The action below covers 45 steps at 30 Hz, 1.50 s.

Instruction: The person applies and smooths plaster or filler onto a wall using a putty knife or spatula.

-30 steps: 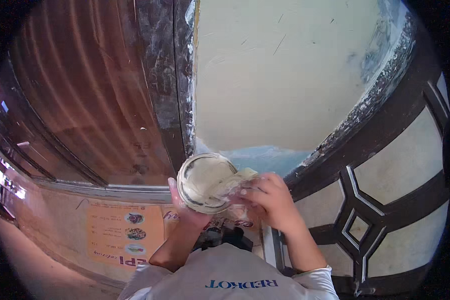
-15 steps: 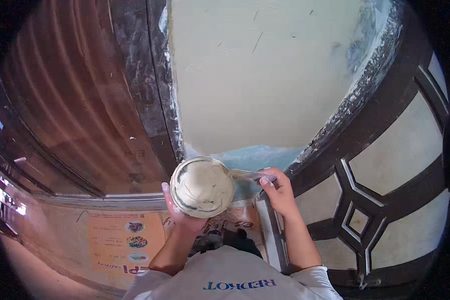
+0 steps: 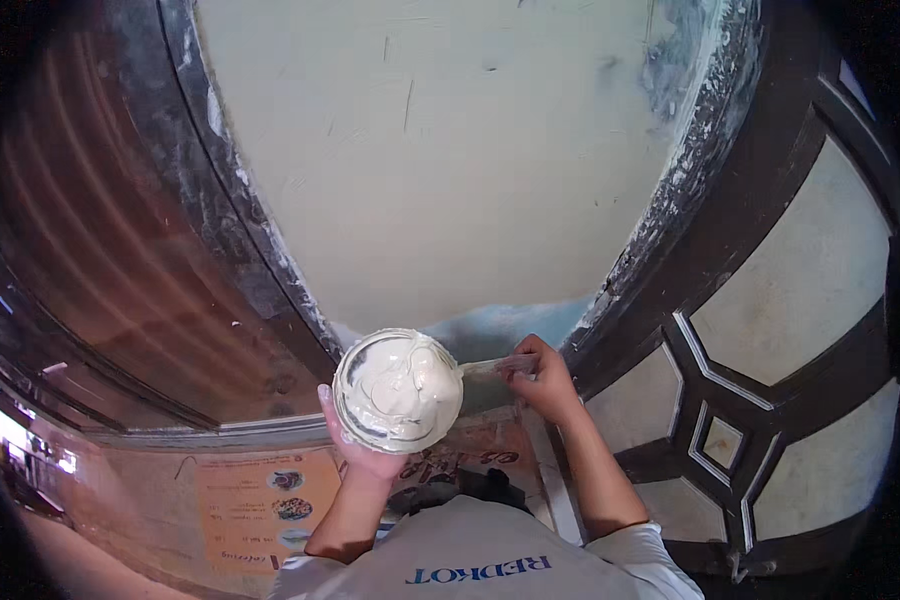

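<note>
A round tub of cream-coloured putty [image 3: 402, 385] rests in my left hand [image 3: 362, 452], whose fingers wrap its left side and underside. The putty lies in swirls, thickly smeared around the rim, with a greyish patch of the tub's inside showing at the upper left. Just right of it, my right hand [image 3: 542, 378] grips a putty knife [image 3: 500, 365] by its pale, smeared handle. The knife's other end meets the tub's right rim, and the blade's tip cannot be made out.
Ahead stands a wall panel [image 3: 420, 200] coated in cream filler, with a bluish strip [image 3: 505, 325] low down. Dark, white-smeared frames [image 3: 660, 215] border it. A brown panelled door [image 3: 150, 290] is at left, a dark door with pale panels [image 3: 790, 290] at right. An orange printed sheet [image 3: 255, 510] lies lower left.
The view has shifted, moving the wall's left edge leftward. The putty's surface has changed from a smooth mound to looser swirls. My right hand has turned slightly, still holding the knife by the tub's rim.
</note>
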Available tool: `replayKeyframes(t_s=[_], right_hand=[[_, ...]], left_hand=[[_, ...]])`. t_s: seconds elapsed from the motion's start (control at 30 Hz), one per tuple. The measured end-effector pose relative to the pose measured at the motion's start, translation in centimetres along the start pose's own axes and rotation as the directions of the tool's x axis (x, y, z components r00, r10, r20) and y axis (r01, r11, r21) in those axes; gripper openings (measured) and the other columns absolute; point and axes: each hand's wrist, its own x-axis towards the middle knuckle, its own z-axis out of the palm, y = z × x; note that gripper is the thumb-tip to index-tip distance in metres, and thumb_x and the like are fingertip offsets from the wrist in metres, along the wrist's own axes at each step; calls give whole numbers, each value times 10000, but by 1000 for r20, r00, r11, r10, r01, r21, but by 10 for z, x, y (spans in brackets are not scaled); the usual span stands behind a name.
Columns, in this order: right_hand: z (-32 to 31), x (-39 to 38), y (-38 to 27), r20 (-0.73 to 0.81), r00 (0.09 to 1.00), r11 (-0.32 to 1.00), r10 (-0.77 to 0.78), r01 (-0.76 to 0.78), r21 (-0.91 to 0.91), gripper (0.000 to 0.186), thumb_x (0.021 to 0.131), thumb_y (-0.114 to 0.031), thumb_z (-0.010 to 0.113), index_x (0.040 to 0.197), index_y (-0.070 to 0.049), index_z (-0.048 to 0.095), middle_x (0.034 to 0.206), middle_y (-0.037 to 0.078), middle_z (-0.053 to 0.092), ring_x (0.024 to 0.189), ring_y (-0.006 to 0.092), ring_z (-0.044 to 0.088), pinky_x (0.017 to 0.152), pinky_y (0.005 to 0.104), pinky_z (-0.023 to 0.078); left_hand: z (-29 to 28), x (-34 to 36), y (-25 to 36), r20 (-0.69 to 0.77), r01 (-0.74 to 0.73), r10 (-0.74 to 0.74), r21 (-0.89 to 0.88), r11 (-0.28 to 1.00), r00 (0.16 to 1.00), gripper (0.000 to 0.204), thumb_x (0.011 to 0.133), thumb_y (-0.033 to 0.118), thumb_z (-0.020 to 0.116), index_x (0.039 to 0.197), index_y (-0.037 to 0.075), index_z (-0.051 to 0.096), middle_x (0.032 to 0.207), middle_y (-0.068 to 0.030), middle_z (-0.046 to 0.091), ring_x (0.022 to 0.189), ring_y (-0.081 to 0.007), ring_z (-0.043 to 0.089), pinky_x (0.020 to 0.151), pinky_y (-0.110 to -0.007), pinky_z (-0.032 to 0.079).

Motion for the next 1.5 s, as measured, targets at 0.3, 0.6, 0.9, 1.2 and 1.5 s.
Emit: replayKeyframes(t_s=[0.3,0.6,0.9,1.2,1.5], right_hand=[[-42,21,61,121,993,913,15,-63,403,204,800,-85,679,952,-51,546,863,46,638,792,108,610,661,272,493],[-111,46,36,8,990,777,140,-115,618,322,868,-91,674,1150,-28,532,950,57,644,841,140,617,707,290,498],[-164,70,22,-337,918,847,-207,341,409,195,908,-159,648,1002,-42,524,910,72,643,778,114,593,678,285,486],[-196,85,-37,-351,614,706,-707,637,-309,200,915,-157,593,1003,13,648,909,143,636,807,249,617,740,338,486],[-221,114,-120,-192,310,362,-931,717,-596,459,640,76,611,1061,-84,701,1057,116,665,963,326,607,855,390,492]], left_hand=[[20,27,-35,34,13,-17,116,993,999,698,940,608,320,1457,142,372,1521,-120,331,1379,-357,333,1132,-545,260],[18,32,-61,56,-38,34,75,996,998,678,952,597,292,1455,150,379,1514,-116,346,1373,-350,343,1129,-540,263],[30,37,-86,-15,-100,101,31,994,995,686,936,624,294,1472,199,354,1535,-95,312,1389,-357,310,1122,-572,248],[13,33,-99,16,-183,184,-9,983,983,727,909,649,359,1465,181,364,1532,-101,316,1388,-361,306,1121,-579,251],[14,35,-105,56,-241,237,88,967,970,740,908,659,339,1471,179,354,1537,-114,302,1390,-363,303,1125,-577,241]])
